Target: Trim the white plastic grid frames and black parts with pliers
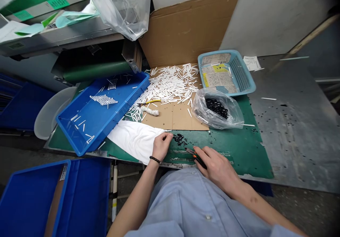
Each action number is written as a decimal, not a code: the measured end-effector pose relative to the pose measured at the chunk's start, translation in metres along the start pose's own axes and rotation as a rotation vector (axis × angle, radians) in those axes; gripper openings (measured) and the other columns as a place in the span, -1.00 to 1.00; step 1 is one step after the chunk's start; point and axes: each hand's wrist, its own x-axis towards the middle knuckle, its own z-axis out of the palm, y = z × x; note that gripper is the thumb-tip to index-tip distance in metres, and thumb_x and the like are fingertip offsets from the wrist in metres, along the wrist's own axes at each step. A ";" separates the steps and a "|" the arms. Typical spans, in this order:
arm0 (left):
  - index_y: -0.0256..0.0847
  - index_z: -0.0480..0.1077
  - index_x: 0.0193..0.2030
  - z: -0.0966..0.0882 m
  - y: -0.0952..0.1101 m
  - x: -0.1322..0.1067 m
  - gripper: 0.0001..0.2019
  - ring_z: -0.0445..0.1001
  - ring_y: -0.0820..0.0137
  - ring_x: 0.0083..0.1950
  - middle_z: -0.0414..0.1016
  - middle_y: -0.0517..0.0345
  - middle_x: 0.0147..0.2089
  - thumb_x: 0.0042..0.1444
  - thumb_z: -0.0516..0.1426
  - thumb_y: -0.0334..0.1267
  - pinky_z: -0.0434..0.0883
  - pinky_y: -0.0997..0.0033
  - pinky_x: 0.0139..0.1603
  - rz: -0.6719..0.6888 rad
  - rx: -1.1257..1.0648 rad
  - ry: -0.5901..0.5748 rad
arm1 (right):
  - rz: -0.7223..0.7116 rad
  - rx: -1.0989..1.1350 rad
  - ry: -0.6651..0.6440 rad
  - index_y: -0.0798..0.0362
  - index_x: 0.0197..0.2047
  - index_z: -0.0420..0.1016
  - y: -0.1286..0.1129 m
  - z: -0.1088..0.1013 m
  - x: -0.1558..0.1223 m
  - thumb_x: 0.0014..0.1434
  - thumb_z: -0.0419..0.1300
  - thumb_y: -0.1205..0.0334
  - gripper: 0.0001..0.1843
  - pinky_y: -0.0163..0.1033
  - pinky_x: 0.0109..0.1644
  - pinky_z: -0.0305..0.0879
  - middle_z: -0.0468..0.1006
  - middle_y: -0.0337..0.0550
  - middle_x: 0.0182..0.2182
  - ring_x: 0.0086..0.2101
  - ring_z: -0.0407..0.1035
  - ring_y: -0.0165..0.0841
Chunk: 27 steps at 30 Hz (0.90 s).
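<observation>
My left hand [162,146] rests at the edge of a white cloth [134,139], its fingers curled, with a thin white stick [168,131] at the fingertips. I cannot tell whether it holds that stick. Just right of those fingers lies a small heap of black beads [178,139] on a green cutting mat [239,155]. My right hand [216,168] grips small black-and-orange-handled pliers [195,156], their tip pointing left toward the beads.
A cardboard sheet [172,115] bears a pile of white sticks [170,85], yellow-handled pliers [148,102] and a white roll. Beside it stand a blue tray [101,115], a light-blue basket [225,72] and a clear bag of black beads [216,111]. Another blue crate [34,198] sits at lower left.
</observation>
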 end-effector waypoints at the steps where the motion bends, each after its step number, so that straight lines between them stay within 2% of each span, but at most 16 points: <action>1: -0.21 0.51 -0.35 0.002 -0.004 0.000 -0.80 0.35 0.43 -0.37 0.47 0.15 -0.38 0.05 0.19 -0.12 0.24 0.49 -0.33 0.093 0.127 0.029 | 0.004 0.002 -0.004 0.09 0.17 0.22 0.000 0.000 0.000 0.30 0.01 0.22 -0.61 -0.23 -0.25 0.27 0.37 -0.13 -0.26 -0.30 0.31 -0.32; 3: -0.17 0.54 -0.29 0.004 -0.012 0.001 -0.83 0.38 0.38 -0.32 0.51 0.14 -0.34 0.09 0.18 -0.16 0.25 0.46 -0.25 0.240 0.319 0.048 | 0.012 0.004 -0.014 0.08 0.17 0.22 0.000 0.000 0.000 0.30 0.01 0.22 -0.61 -0.23 -0.24 0.27 0.37 -0.13 -0.26 -0.30 0.30 -0.32; 5: -0.14 0.55 -0.27 0.005 -0.017 0.001 -0.86 0.36 0.39 -0.35 0.51 0.14 -0.35 0.09 0.18 -0.20 0.24 0.45 -0.24 0.299 0.418 0.051 | 0.014 0.002 -0.020 0.08 0.18 0.22 0.000 -0.001 -0.001 0.30 0.02 0.22 -0.61 -0.22 -0.24 0.27 0.37 -0.14 -0.26 -0.30 0.30 -0.32; 12: -0.13 0.54 -0.34 0.004 -0.013 0.000 -0.90 0.36 0.38 -0.36 0.48 0.14 -0.38 0.08 0.17 -0.27 0.22 0.46 -0.24 0.307 0.396 0.070 | 0.009 -0.037 -0.009 0.10 0.19 0.22 0.000 -0.005 0.002 0.29 0.02 0.21 -0.59 -0.21 -0.27 0.26 0.37 -0.12 -0.26 -0.29 0.29 -0.30; 15: -0.17 0.52 -0.37 0.005 -0.007 -0.006 -0.86 0.32 0.41 -0.40 0.43 0.18 -0.46 0.09 0.13 -0.23 0.21 0.47 -0.31 0.221 0.362 0.065 | 0.008 -0.051 -0.022 0.10 0.19 0.22 -0.001 -0.009 0.004 0.28 0.04 0.22 -0.58 -0.20 -0.25 0.26 0.36 -0.12 -0.25 -0.28 0.28 -0.29; 18: -0.23 0.49 -0.41 0.008 0.002 -0.016 -0.82 0.28 0.46 -0.45 0.38 0.20 -0.50 0.06 0.14 -0.19 0.19 0.50 -0.40 0.073 0.145 0.002 | 0.006 -0.083 -0.034 0.11 0.20 0.21 -0.002 -0.011 0.006 0.27 0.05 0.21 -0.56 -0.18 -0.23 0.24 0.36 -0.10 -0.24 -0.27 0.27 -0.27; 22: -0.24 0.39 -0.43 0.014 0.018 -0.035 -0.80 -0.10 0.59 -0.64 0.01 0.40 -0.66 0.00 0.16 -0.13 -0.12 0.53 -0.61 -0.217 -0.200 -0.161 | -0.007 -0.122 -0.037 0.10 0.19 0.22 -0.002 -0.013 0.009 0.27 0.06 0.20 -0.56 -0.16 -0.22 0.23 0.36 -0.10 -0.24 -0.28 0.25 -0.26; 24: -0.24 0.34 -0.45 0.016 0.024 -0.042 -0.78 -0.18 0.61 -0.64 -0.08 0.43 -0.66 -0.03 0.19 -0.11 -0.20 0.53 -0.62 -0.269 -0.274 -0.205 | -0.017 -0.130 -0.030 0.11 0.19 0.22 -0.003 -0.013 0.009 0.26 0.06 0.21 -0.56 -0.16 -0.22 0.23 0.36 -0.10 -0.25 -0.28 0.24 -0.25; 27: -0.24 0.31 -0.47 0.019 0.028 -0.047 -0.75 -0.17 0.62 -0.63 -0.07 0.43 -0.65 -0.07 0.22 -0.11 -0.20 0.53 -0.62 -0.266 -0.296 -0.220 | -0.023 -0.130 -0.015 0.11 0.19 0.22 -0.003 -0.013 0.009 0.26 0.06 0.21 -0.56 -0.16 -0.22 0.22 0.36 -0.10 -0.25 -0.28 0.24 -0.26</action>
